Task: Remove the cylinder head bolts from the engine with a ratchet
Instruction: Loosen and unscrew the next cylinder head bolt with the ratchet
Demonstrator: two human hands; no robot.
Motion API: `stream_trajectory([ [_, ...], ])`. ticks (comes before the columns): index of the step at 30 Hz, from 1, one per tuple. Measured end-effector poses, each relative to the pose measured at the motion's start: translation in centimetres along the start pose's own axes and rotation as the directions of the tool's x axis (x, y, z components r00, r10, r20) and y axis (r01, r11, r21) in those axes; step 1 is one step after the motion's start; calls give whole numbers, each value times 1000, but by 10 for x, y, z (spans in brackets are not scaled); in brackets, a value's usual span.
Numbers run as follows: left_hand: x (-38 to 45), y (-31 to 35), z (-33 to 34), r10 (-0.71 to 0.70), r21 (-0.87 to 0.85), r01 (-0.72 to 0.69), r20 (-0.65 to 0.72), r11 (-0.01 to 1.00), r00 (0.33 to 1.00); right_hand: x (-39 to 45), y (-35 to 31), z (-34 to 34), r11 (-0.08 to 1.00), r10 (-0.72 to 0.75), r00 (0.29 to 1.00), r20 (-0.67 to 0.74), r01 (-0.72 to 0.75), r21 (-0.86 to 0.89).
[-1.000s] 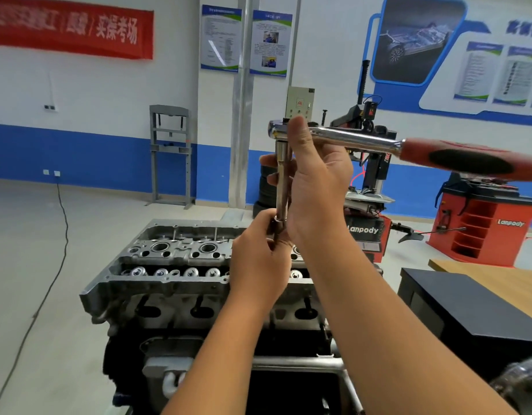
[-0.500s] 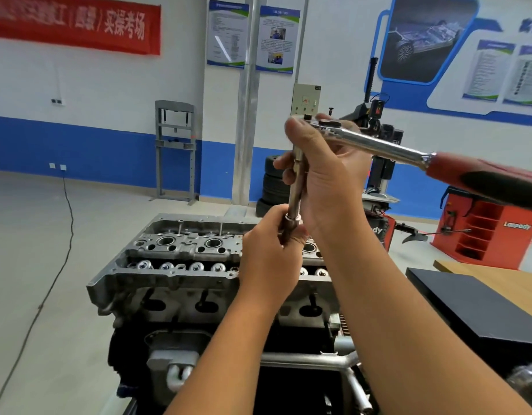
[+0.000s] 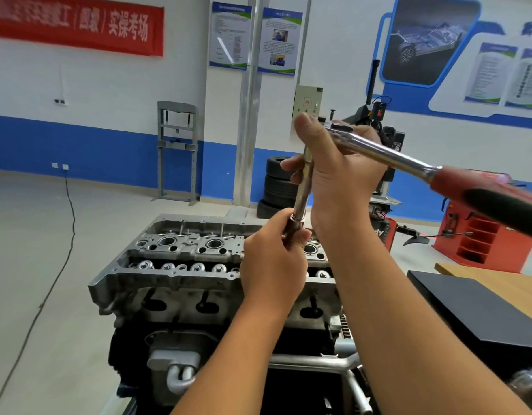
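**Ratchet and extension held above the cylinder head**

Head view: the right hand [image 3: 342, 175] is raised above the engine [image 3: 216, 295], fingers curled round the head end of the ratchet [image 3: 408, 163], thumb up against the top of it. The chrome shaft runs rightward and slightly down to a red and black grip that leaves the frame at the right edge. An extension bar [image 3: 303, 187] hangs from the ratchet head, tilted a little, its lower end meeting a socket [image 3: 295, 223] that the left hand [image 3: 273, 262] grips with curled fingers. Socket and bar are lifted clear of the cylinder head [image 3: 180, 250]; whether a bolt sits in the socket cannot be told, since the fingers cover its lower part.

The cylinder head lies open on top, its near rim running from lower left to behind the left wrist. Inside its walls sit round spark plug wells and a row of shiny valve tops along the near side. The left half of the head is uncovered; both forearms cross its right half.

Bare floor [image 3: 49, 265] spreads wide to the left of the engine, crossed by a black cable [image 3: 68, 223]. To the right, near the engine, a wooden table [image 3: 498, 283] carries a black box [image 3: 480, 313]. Behind stand a grey press frame [image 3: 176, 151], stacked tyres [image 3: 278, 187] and a red cabinet [image 3: 486, 241].
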State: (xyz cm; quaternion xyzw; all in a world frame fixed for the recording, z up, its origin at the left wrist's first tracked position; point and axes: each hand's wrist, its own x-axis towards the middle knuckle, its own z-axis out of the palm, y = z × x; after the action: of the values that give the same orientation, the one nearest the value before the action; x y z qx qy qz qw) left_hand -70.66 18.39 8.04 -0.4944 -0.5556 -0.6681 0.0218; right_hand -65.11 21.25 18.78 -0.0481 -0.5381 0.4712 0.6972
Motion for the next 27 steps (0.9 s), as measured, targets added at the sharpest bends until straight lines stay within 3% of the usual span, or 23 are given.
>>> stream_trajectory([
  [3, 4, -3, -7, 29, -114, -19, 87, 993, 996, 0, 0, 0, 999, -9, 999, 36, 11, -32],
  [6, 10, -5, -18, 7, -193, 46, 268, 980, 963, 4, -2, -5, 986, 142, 975, 170, -154, 61],
  [9, 10, -5, -16, -35, -182, 78, 225, 980, 974, 7, -8, -12, 942, 251, 928, 275, -300, 152],
  [15, 4, -4, -3, -44, -122, 49, 47, 991, 998, 4, -7, -9, 998, 7, 994, 108, -1, -60],
  [19, 6, -5, -8, -27, -153, 41, 94, 987, 995, 4, -5, -6, 985, -106, 992, 64, 113, -126],
  [23, 8, -7, -15, -5, -142, 41, 241, 989, 971, 10, -9, -13, 987, 159, 954, 253, -153, -42],
  [25, 7, -6, -12, -9, -109, 34, 220, 994, 975, 12, -12, -18, 960, 254, 925, 281, -277, 42],
  [27, 6, -5, -7, -17, -68, 28, 148, 997, 989, 12, -11, -19, 964, 245, 937, 249, -263, 44],
])
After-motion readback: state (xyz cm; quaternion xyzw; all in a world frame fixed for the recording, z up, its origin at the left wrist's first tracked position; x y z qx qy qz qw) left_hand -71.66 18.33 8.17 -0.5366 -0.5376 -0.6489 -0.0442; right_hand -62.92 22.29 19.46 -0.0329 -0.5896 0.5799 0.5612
